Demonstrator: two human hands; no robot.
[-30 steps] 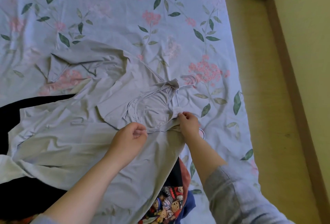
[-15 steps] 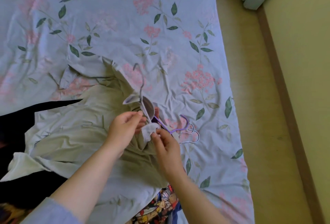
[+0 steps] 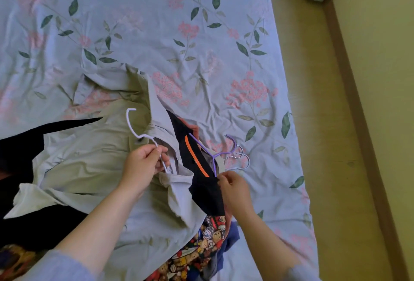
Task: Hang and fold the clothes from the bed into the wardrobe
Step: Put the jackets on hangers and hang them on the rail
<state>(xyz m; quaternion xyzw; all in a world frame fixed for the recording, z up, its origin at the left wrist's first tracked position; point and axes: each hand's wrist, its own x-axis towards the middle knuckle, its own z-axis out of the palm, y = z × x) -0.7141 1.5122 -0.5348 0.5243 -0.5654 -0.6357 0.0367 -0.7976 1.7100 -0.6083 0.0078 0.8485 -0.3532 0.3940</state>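
Lying crumpled on the floral bedsheet (image 3: 179, 34), the grey shirt (image 3: 100, 168) overlaps a cartoon-print fabric (image 3: 201, 242). The white hanger (image 3: 134, 128) dips into the shirt's neck opening with its hook outside. 1 purple hanger (image 3: 215, 155) rests on a black garment (image 3: 201, 186) with an orange stripe, just right of the shirt. Tan floor (image 3: 313, 124) and yellow wall (image 3: 380, 56) flank the bed's right side. Left hand (image 3: 143, 166): fingers curled round the white hanger's stem. Right hand (image 3: 235, 187): fingertips pinch the black garment's edge, beside the purple hanger's lower end.
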